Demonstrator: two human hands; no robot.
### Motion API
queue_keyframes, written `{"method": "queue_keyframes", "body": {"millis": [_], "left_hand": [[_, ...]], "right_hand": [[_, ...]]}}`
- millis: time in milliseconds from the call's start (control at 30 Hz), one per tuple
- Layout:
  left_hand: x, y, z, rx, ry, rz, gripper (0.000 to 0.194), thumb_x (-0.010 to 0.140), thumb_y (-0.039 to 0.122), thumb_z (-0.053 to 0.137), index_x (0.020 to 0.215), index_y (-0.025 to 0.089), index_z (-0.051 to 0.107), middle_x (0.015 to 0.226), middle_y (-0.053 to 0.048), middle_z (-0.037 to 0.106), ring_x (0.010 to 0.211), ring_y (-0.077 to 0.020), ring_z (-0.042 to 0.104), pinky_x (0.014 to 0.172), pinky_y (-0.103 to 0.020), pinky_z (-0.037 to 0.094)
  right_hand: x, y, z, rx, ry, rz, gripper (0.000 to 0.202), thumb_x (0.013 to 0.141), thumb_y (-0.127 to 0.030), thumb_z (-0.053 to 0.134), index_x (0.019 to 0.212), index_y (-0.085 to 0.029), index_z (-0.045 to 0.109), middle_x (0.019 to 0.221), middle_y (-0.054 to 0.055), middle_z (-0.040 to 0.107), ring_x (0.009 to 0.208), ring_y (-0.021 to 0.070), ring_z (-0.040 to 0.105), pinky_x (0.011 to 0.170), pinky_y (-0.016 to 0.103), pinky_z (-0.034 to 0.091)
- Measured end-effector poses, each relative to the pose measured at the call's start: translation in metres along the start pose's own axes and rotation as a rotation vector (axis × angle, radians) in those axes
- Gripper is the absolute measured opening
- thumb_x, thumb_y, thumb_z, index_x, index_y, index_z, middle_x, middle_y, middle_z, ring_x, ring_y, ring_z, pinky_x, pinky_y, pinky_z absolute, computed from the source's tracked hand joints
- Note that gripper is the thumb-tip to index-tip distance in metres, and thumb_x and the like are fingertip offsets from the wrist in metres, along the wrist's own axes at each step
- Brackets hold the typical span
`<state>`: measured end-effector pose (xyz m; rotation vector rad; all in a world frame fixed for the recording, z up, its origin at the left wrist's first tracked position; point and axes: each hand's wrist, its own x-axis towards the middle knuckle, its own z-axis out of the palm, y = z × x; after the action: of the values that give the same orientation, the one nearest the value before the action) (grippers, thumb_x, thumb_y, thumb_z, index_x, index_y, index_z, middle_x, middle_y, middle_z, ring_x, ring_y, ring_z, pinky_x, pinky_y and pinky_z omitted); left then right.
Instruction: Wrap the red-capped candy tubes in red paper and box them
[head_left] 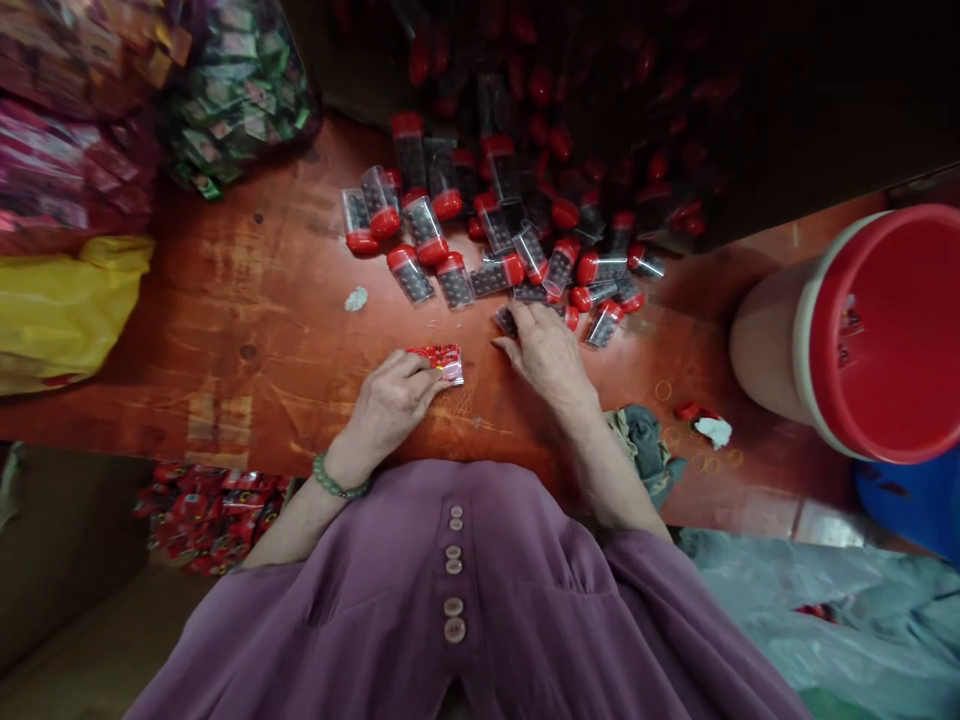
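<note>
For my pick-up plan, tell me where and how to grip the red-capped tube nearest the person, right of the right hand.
Probably pinch the tube by its clear body across the long sides, coming from above and the near side. It lies flat, clear end towards bare table, red cap facing away, close to other tubes.

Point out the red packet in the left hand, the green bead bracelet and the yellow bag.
Red packet [451,362]: head view, on its uncovered end.
Green bead bracelet [328,483]: head view, on the beads along its lower curve.
Yellow bag [71,310]: head view, on the middle of its visible side.
</note>
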<state>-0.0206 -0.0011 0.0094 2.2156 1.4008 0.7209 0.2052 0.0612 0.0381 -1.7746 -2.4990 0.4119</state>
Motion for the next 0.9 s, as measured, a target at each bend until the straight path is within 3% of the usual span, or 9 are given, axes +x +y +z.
{"method": "queue_keyframes", "body": {"millis": [167,333,467,667,767,900], "left_hand": [[0.005,0.002,-0.004,-0.005,-0.062,-0.031,0.036,0.099,0.036,0.047,0.085,0.017,0.073,0.080,-0.007,0.067,0.073,-0.0168,0.057,0.073,-0.031,0.049],[0.012,0.009,-0.010,0.097,-0.155,-0.077,0.034,0.099,0.027,0.043,0.082,0.014,0.069,0.083,-0.009,0.066,0.076,-0.0199,0.056,0.074,-0.033,0.048],[0.016,0.013,-0.013,0.149,-0.196,-0.072,0.032,0.098,0.023,0.042,0.078,0.015,0.066,0.079,-0.009,0.063,0.074,-0.0204,0.054,0.072,-0.034,0.047],[0.021,0.015,-0.016,0.143,-0.205,-0.071,0.032,0.096,0.020,0.042,0.075,0.016,0.065,0.075,-0.008,0.060,0.072,-0.0200,0.054,0.070,-0.033,0.046],[0.022,0.012,-0.015,0.134,-0.191,-0.075,0.029,0.094,0.019,0.046,0.074,0.015,0.067,0.074,-0.008,0.062,0.070,-0.0193,0.055,0.067,-0.032,0.045],[0.019,0.006,-0.011,0.049,-0.084,-0.106,0.024,0.091,0.023,0.055,0.074,0.016,0.071,0.070,-0.006,0.065,0.068,-0.0183,0.058,0.067,-0.031,0.046]], "right_hand": [[0.000,0.013,-0.009,0.186,0.063,-0.073,0.049,0.089,-0.017,0.053,0.138,-0.016,0.049,0.115,0.015,0.067,0.097,0.0284,0.065,0.085,0.045,0.055],[-0.016,0.028,0.000,0.539,0.173,0.003,0.050,0.085,-0.022,0.061,0.134,-0.023,0.053,0.091,0.002,0.069,0.066,0.0159,0.060,0.069,0.034,0.056],[-0.036,0.034,0.008,0.543,0.172,-0.031,0.042,0.085,-0.021,0.061,0.127,-0.022,0.059,0.105,0.006,0.066,0.083,0.0183,0.063,0.078,0.037,0.055],[-0.049,0.033,0.004,0.449,0.015,-0.113,0.039,0.088,-0.017,0.057,0.126,-0.021,0.063,0.093,0.005,0.058,0.086,0.0191,0.058,0.082,0.039,0.055],[-0.050,0.033,0.007,0.470,0.044,-0.125,0.037,0.090,-0.020,0.058,0.126,-0.019,0.064,0.092,0.006,0.059,0.084,0.0189,0.058,0.081,0.040,0.055],[-0.053,0.030,0.016,0.591,0.134,-0.074,0.030,0.091,-0.027,0.062,0.121,-0.022,0.067,0.092,0.005,0.061,0.083,0.0183,0.060,0.081,0.040,0.055]]}}
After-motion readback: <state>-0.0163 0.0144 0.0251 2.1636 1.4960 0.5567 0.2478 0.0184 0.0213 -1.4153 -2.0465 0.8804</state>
